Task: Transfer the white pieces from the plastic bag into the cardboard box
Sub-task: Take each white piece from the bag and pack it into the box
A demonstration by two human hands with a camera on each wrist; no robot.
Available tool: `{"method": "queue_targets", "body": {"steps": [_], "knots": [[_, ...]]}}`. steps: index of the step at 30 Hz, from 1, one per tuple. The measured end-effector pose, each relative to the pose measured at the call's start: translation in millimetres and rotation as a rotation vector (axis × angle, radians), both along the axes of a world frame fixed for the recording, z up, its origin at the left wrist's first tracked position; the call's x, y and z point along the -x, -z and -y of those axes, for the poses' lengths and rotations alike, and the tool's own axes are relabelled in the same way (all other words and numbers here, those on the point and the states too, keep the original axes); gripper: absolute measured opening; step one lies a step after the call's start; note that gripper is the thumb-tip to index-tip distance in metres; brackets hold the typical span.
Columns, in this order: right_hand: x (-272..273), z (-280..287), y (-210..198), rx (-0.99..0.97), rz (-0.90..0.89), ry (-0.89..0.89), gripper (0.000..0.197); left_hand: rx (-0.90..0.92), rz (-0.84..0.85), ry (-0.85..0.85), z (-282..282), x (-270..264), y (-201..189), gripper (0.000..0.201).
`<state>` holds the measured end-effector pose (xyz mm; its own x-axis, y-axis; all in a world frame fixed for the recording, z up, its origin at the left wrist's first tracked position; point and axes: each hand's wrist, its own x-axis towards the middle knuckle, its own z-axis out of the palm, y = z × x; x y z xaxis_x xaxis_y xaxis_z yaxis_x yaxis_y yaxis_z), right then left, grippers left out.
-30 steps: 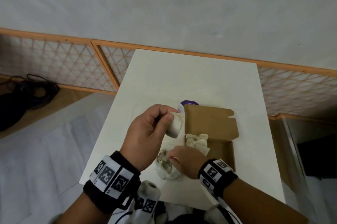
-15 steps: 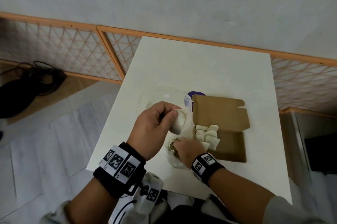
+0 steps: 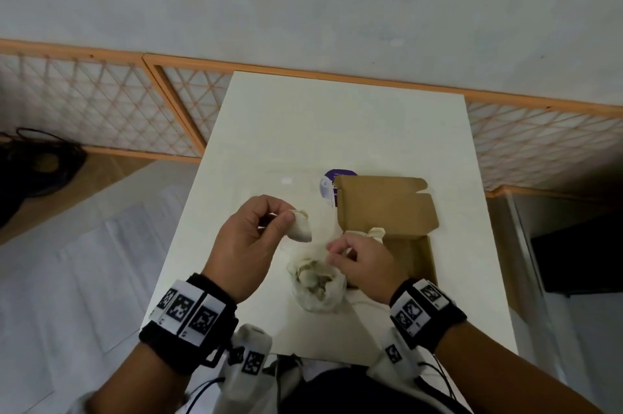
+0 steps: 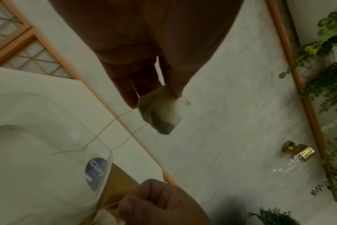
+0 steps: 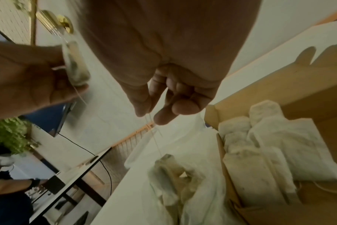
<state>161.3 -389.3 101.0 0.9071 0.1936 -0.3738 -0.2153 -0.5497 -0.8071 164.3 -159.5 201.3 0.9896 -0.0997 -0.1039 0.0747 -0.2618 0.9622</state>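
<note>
My left hand [image 3: 286, 215] pinches a white pouch-like piece [image 3: 301, 227] in the air left of the cardboard box [image 3: 387, 208]; the same piece [image 4: 160, 112] shows in the left wrist view with thin threads hanging from it. The clear plastic bag [image 3: 317, 289] sits on the table between my hands, with several white pieces inside. My right hand [image 3: 334, 250], just above the bag's mouth, pinches a thin thread [image 5: 154, 134] that runs down to a piece in the bag [image 5: 173, 170]. More white pieces [image 5: 269, 152] lie in the open box.
A clear plastic lid with a purple label [image 3: 332, 182] lies behind the box's raised flap. The white table [image 3: 337, 130] ends close to my body, and the box stands near its right edge. A wooden lattice rail [image 3: 101, 110] runs along the wall behind.
My right hand has come up out of the plastic bag, pulling a thread, and now sits beside the box's front corner. My left hand still holds its white piece, slightly further from the box.
</note>
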Motion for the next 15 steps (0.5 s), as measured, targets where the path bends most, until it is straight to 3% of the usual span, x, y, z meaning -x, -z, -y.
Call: {"method": "queue_targets", "body": {"steps": [5, 9, 15], "knots": [[2.3, 9.2, -32.0, -0.002, 0.044, 0.031, 0.005, 0.061, -0.058, -0.012, -2.1, 1.1, 4.4, 0.014], [1.3, 15.4, -67.8, -0.119, 0.086, 0.033, 0.006, 0.066, -0.052, 0.039, 0.2, 2.9, 3.0, 0.016], [-3.1, 27.4, -121.8, -0.178, 0.257, 0.004, 0.01, 0.047, -0.045, 0.114, 8.7, 2.8, -3.3, 0.012]]}}
